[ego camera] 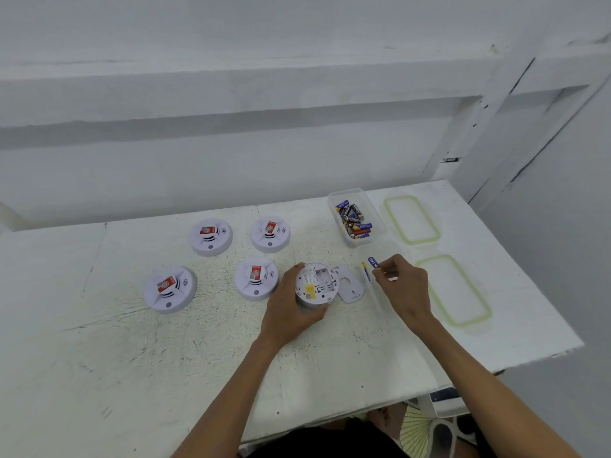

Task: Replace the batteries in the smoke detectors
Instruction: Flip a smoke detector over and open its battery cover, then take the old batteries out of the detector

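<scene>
— Your left hand (291, 309)?
— I grip the upturned round white plastic smoke detector (317, 285) on the white table (132, 358).
— Your right hand (405, 289)?
— I pinch 1 small blue battery (373, 262) just beside that detector.

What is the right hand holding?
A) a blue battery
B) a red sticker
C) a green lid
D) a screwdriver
A: the right hand pinches a blue battery in its fingertips, beside the upturned smoke detector that the left hand grips.
</scene>
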`<action>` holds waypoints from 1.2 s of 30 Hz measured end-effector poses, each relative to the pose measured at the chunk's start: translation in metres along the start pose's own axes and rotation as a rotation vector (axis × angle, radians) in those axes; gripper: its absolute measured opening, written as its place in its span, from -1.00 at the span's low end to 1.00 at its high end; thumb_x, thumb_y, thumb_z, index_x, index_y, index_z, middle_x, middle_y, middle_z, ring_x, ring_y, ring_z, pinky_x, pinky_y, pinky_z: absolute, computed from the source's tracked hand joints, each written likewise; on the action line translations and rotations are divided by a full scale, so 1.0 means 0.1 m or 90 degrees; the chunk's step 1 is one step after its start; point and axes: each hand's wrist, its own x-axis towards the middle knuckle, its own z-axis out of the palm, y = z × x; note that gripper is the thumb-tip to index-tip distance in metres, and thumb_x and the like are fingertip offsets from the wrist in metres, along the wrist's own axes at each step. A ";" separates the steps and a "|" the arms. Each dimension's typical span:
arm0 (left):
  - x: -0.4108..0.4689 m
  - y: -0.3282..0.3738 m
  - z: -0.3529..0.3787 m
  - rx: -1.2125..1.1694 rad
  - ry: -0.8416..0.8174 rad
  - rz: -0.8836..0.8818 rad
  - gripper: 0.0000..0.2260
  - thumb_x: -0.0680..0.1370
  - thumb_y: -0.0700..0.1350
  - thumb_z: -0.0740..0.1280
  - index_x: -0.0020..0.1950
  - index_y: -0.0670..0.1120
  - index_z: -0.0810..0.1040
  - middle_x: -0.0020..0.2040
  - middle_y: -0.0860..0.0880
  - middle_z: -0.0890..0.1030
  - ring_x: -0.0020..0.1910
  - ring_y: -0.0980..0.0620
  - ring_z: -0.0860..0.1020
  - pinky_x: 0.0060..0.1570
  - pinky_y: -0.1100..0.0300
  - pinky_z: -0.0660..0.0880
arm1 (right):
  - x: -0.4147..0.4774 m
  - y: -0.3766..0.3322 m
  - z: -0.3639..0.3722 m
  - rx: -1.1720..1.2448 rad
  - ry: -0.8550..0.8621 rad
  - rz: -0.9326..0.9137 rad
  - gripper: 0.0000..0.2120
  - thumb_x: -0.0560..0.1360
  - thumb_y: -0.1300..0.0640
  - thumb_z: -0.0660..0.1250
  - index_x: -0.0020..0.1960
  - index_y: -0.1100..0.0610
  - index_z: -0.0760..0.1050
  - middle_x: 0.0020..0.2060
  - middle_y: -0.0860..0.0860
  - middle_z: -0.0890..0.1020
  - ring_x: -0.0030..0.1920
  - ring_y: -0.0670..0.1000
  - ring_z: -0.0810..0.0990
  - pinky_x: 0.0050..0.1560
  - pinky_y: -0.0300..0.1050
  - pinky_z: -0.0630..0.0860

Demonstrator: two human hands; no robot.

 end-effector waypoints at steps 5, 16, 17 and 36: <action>-0.01 -0.01 0.00 -0.002 0.001 0.004 -0.15 0.34 0.18 0.58 0.53 -0.01 0.31 0.41 0.12 0.47 0.40 0.13 0.45 0.31 0.18 0.51 | 0.05 0.05 0.05 -0.068 -0.037 0.017 -0.88 0.46 0.13 0.48 -0.14 0.01 0.54 -0.26 -0.09 0.66 -0.23 -0.07 0.64 -0.20 0.05 0.65; 0.00 0.00 -0.01 0.002 -0.002 0.008 -0.15 0.35 0.18 0.58 0.53 -0.03 0.31 0.41 0.10 0.47 0.39 0.15 0.44 0.30 0.34 0.45 | 0.07 0.08 0.09 -0.141 -0.088 -0.002 -0.96 0.48 0.14 0.43 -0.13 0.02 0.59 -0.24 -0.04 0.67 -0.24 -0.02 0.64 -0.24 -0.02 0.62; 0.00 0.00 -0.01 0.000 -0.004 0.008 -0.15 0.35 0.18 0.58 0.53 -0.03 0.31 0.41 0.10 0.47 0.39 0.16 0.44 0.29 0.37 0.44 | 0.07 0.08 0.09 -0.143 -0.091 -0.003 -0.96 0.49 0.15 0.43 -0.12 0.02 0.60 -0.23 -0.05 0.67 -0.24 -0.04 0.64 -0.23 -0.02 0.62; 0.01 -0.05 0.03 0.003 0.000 -0.010 -0.15 0.35 0.24 0.58 0.53 0.07 0.30 0.41 0.15 0.46 0.40 0.15 0.46 0.30 0.06 0.53 | 0.65 -0.33 0.22 -0.115 -0.017 -0.133 -0.90 0.52 0.21 0.36 0.01 0.11 0.60 -0.13 -0.08 0.64 0.03 0.01 0.47 -0.09 -0.15 0.39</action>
